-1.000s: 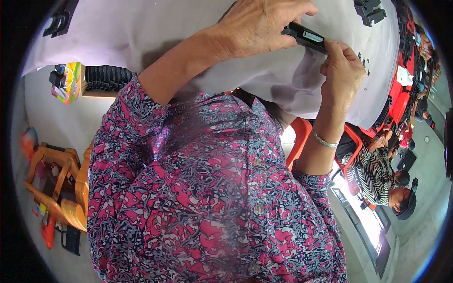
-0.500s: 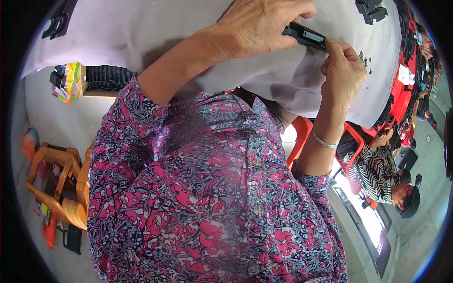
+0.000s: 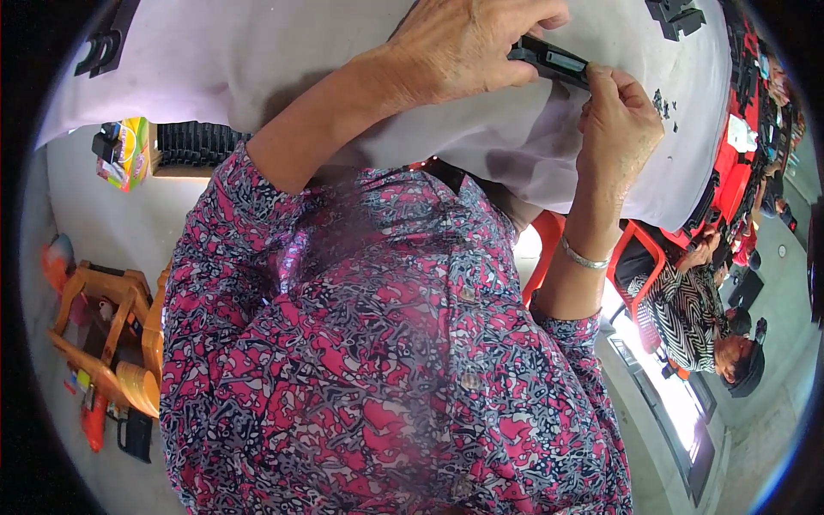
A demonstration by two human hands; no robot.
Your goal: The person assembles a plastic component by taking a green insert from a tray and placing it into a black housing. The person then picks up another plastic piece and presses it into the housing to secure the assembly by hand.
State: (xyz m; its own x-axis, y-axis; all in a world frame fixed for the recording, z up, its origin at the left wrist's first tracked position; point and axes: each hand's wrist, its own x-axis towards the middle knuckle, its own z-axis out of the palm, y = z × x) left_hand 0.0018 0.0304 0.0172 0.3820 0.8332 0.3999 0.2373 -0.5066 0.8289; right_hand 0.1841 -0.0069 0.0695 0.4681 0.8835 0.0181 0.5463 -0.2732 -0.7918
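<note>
Between my two hands is a slim black plastic part (image 3: 554,62) with a pale rectangular window set along its face. It sits over the light cloth-covered table (image 3: 300,51). My left hand (image 3: 468,47) grips the left end, thumb below and fingers curled over the top. At the other end, my right hand (image 3: 620,120) pinches the tip between thumb and bent fingers. The fingers partly cover both ends. Beyond my right hand, several tiny black bits (image 3: 663,106) lie scattered on the cloth.
Black plastic pieces rest at the table's far right (image 3: 676,17) and far left (image 3: 105,41). Below on the left are a box of stacked black parts (image 3: 199,144), a colourful packet (image 3: 133,154) and a wooden stool (image 3: 94,322). A person in a striped top (image 3: 687,322) sits at right.
Both hands and the black part have shifted very slightly left in the picture. The grip of each hand looks the same.
</note>
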